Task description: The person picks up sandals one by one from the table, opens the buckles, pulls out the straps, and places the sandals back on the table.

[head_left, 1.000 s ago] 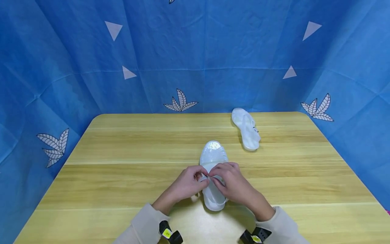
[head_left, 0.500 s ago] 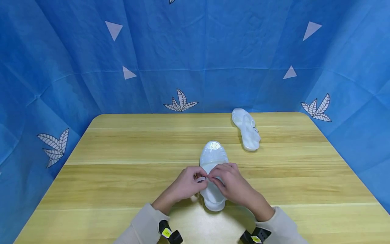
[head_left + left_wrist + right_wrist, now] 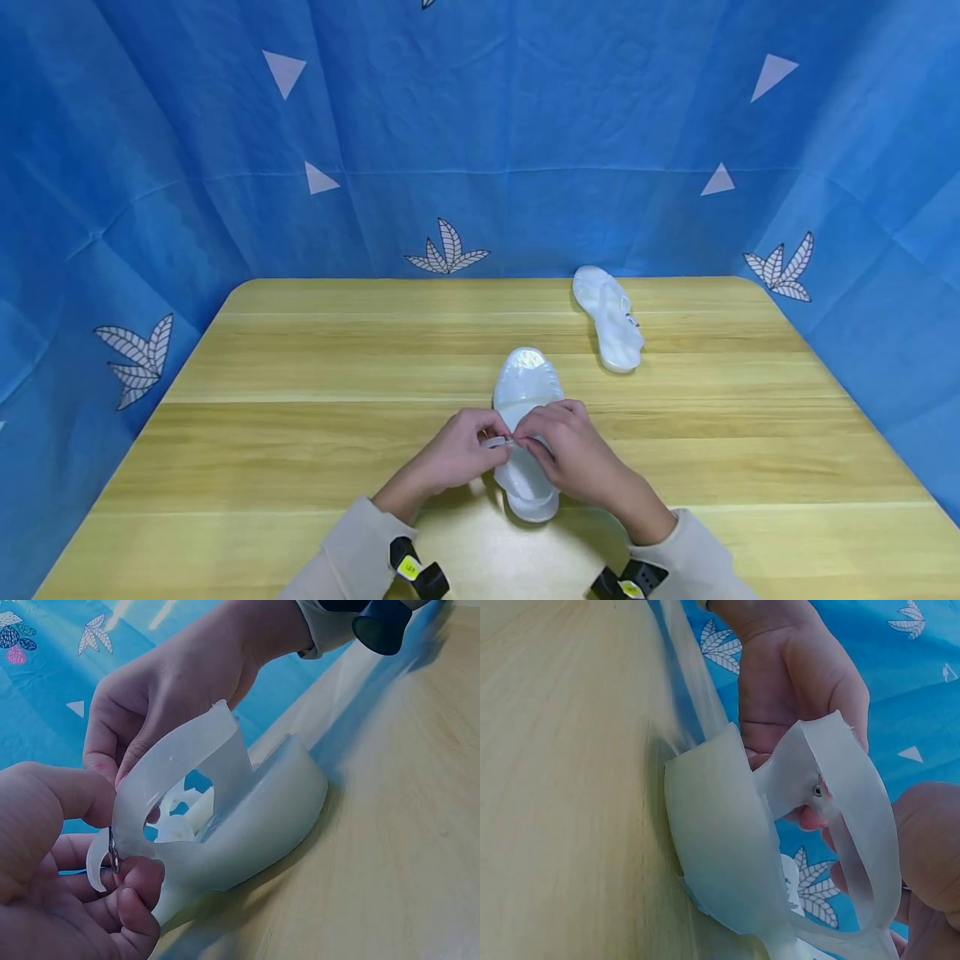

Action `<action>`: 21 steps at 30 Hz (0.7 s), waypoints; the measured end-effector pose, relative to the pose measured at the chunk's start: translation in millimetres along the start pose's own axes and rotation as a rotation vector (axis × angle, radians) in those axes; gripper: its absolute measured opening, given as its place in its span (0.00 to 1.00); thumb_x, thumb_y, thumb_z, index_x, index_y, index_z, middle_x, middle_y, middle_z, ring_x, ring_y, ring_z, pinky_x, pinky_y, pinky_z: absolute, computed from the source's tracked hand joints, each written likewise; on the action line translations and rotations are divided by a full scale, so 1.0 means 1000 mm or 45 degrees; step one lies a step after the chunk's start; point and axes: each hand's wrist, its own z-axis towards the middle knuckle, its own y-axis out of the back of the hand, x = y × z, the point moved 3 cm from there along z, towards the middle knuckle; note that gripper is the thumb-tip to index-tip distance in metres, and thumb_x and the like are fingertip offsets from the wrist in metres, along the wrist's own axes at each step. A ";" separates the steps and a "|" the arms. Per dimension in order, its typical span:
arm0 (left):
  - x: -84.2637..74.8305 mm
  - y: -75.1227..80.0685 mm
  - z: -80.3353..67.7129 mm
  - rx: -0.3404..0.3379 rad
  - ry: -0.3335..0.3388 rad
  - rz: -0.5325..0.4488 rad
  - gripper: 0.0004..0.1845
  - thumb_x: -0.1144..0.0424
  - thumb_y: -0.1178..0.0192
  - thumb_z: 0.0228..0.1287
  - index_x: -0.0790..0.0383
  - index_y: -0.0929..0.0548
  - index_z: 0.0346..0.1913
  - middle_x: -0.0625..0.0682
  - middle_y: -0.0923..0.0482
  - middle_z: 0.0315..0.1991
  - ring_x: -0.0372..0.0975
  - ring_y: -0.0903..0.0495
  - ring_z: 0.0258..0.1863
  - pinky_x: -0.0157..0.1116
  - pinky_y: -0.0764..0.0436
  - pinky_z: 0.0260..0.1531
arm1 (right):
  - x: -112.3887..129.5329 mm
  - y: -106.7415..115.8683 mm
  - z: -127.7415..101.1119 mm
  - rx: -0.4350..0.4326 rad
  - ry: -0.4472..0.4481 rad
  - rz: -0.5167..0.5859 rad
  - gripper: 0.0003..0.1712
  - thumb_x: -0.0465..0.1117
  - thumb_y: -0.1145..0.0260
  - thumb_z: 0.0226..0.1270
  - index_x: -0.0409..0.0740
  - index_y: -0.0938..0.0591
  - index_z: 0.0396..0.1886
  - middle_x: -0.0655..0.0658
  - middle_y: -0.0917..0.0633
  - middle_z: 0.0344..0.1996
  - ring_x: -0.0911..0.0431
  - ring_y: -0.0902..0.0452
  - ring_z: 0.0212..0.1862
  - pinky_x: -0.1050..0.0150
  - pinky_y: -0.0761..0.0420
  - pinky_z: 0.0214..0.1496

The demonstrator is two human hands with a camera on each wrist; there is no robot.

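A translucent white sandal (image 3: 527, 392) lies toe-away on the wooden table (image 3: 300, 375), near its front middle. Both hands meet over its heel end. My left hand (image 3: 453, 454) pinches the loose end of the ankle strap (image 3: 101, 859) by its small metal buckle. My right hand (image 3: 573, 454) pinches the strap (image 3: 855, 795) from the other side. The strap arches over the heel cup (image 3: 255, 825) in the left wrist view. The matching second sandal (image 3: 609, 318) lies untouched at the back right.
Blue cloth (image 3: 480, 125) with white leaves and triangles walls the table on three sides. Bare wood stretches left and right of the hands. Black wrist-camera mounts (image 3: 418, 573) sit at both sleeves.
The hands stay on the strap with only slight finger shifts. The near sandal's heel has settled a touch toward me.
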 end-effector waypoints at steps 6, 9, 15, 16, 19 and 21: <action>0.001 -0.002 0.001 0.018 -0.008 -0.043 0.02 0.71 0.41 0.54 0.66 0.19 0.30 0.49 0.25 0.28 0.35 0.28 0.27 0.28 0.26 0.25 | -0.001 0.001 -0.001 0.023 -0.018 -0.005 0.04 0.36 0.34 0.60 0.50 0.18 0.30 0.55 0.16 0.30 0.61 0.22 0.40 0.51 0.32 0.50; 0.002 -0.003 0.001 0.016 0.001 -0.055 0.03 0.72 0.41 0.54 0.67 0.19 0.31 0.49 0.24 0.29 0.35 0.28 0.27 0.28 0.26 0.25 | -0.001 0.001 -0.001 0.031 -0.020 -0.008 0.03 0.36 0.34 0.60 0.49 0.18 0.30 0.55 0.16 0.30 0.62 0.22 0.39 0.50 0.31 0.52; 0.001 -0.004 0.001 0.013 0.026 -0.045 0.03 0.71 0.41 0.54 0.66 0.18 0.31 0.49 0.24 0.29 0.35 0.28 0.26 0.28 0.27 0.24 | -0.002 0.000 -0.001 0.023 -0.042 -0.021 0.05 0.35 0.33 0.57 0.49 0.19 0.29 0.55 0.17 0.29 0.62 0.21 0.38 0.47 0.30 0.54; 0.001 -0.004 0.001 0.012 0.026 -0.039 0.02 0.71 0.41 0.54 0.66 0.19 0.31 0.49 0.24 0.28 0.34 0.28 0.26 0.28 0.27 0.24 | -0.002 0.000 -0.001 0.016 -0.050 -0.025 0.05 0.35 0.32 0.56 0.50 0.19 0.29 0.55 0.17 0.29 0.62 0.21 0.38 0.46 0.30 0.54; 0.001 -0.003 0.000 0.008 0.016 -0.026 0.02 0.71 0.41 0.54 0.66 0.19 0.30 0.49 0.23 0.28 0.33 0.28 0.25 0.28 0.26 0.23 | -0.002 -0.001 0.000 -0.010 -0.070 -0.040 0.06 0.35 0.30 0.54 0.50 0.19 0.29 0.55 0.17 0.29 0.60 0.20 0.38 0.44 0.30 0.55; 0.000 -0.003 0.000 0.007 0.008 -0.024 0.02 0.71 0.41 0.53 0.67 0.19 0.29 0.49 0.23 0.27 0.33 0.28 0.24 0.28 0.26 0.23 | -0.002 -0.003 0.000 -0.028 -0.071 -0.049 0.07 0.35 0.29 0.53 0.49 0.20 0.29 0.55 0.17 0.29 0.59 0.20 0.38 0.43 0.30 0.55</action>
